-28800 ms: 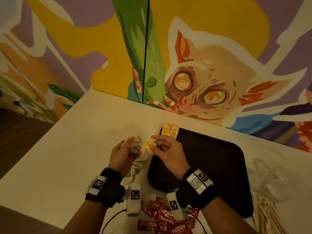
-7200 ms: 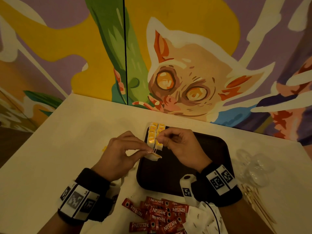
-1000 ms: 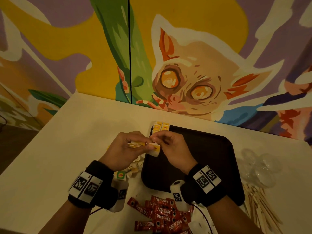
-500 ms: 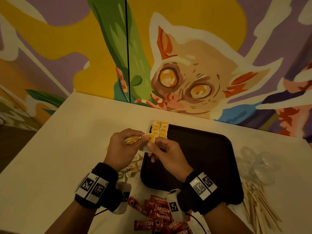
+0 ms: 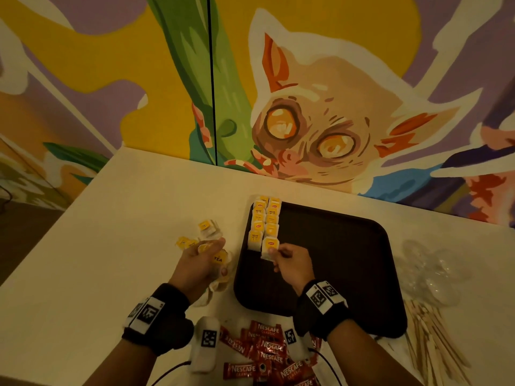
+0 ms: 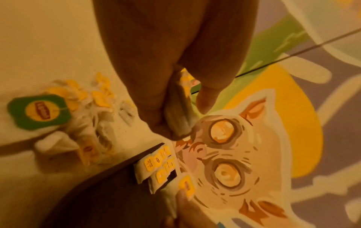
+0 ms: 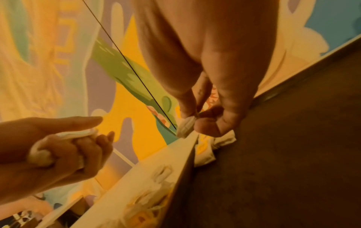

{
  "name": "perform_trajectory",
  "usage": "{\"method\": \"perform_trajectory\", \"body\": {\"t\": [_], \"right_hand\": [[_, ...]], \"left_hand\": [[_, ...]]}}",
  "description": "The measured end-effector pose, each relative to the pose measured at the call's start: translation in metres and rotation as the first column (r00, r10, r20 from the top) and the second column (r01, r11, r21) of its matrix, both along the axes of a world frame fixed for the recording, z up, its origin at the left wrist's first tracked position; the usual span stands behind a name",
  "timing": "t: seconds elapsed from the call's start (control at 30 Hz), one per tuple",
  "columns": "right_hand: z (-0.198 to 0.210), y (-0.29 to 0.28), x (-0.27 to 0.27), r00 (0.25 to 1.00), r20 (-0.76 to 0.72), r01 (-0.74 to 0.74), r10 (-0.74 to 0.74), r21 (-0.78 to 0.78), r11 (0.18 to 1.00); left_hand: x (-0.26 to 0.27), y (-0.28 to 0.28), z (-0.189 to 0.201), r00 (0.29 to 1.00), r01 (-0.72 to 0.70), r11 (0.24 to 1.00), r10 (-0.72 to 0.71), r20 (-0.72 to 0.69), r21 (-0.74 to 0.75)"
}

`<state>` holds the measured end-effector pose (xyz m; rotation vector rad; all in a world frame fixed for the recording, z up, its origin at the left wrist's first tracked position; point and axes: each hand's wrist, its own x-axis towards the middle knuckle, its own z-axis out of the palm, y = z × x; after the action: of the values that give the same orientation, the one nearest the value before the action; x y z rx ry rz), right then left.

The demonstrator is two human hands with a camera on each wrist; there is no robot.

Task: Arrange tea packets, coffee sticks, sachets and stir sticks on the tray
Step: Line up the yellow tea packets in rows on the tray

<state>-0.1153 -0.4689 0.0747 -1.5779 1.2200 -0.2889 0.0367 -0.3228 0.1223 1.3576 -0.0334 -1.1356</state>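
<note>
free: tray (image 5: 334,260) middle/right | blocked: tea packets (image 5: 264,221) along left edge

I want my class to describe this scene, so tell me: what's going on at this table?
A person is lining up tea bags in two columns at the far left of a dark tray. The right hand pinches one tea bag at the near end of the columns. The left hand holds more tea bags above a loose pile. Red coffee sticks and wooden stir sticks wait on the table.
</note>
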Motion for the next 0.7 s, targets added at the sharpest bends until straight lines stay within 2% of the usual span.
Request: {"method": "perform_trajectory", "body": {"t": [0.17, 0.33, 0.5, 0.7], "right_hand": [[-0.019, -0.024, 0.012, 0.984, -0.152, 0.086, -0.089, -0.03, 0.996], [-0.026, -0.038, 0.025, 0.959, -0.278, 0.049, -0.058, -0.039, 0.998], [-0.041, -0.047, 0.035, 0.941, -0.337, 0.003, 0.001, 0.009, 1.0], [-0.062, -0.053, 0.039, 0.938, -0.34, 0.075, -0.073, -0.008, 0.997]], "left_hand": [[0.004, -0.005, -0.007, 0.988, -0.054, 0.998, 0.052, -0.144, -0.011], [0.006, -0.004, -0.013, 0.997, -0.045, 0.999, 0.044, -0.065, -0.016], [0.008, -0.001, -0.016, 1.0, -0.029, 0.999, 0.029, -0.006, -0.019], [0.002, 0.0, -0.015, 0.999, -0.043, 0.999, 0.042, -0.025, -0.029]]}}
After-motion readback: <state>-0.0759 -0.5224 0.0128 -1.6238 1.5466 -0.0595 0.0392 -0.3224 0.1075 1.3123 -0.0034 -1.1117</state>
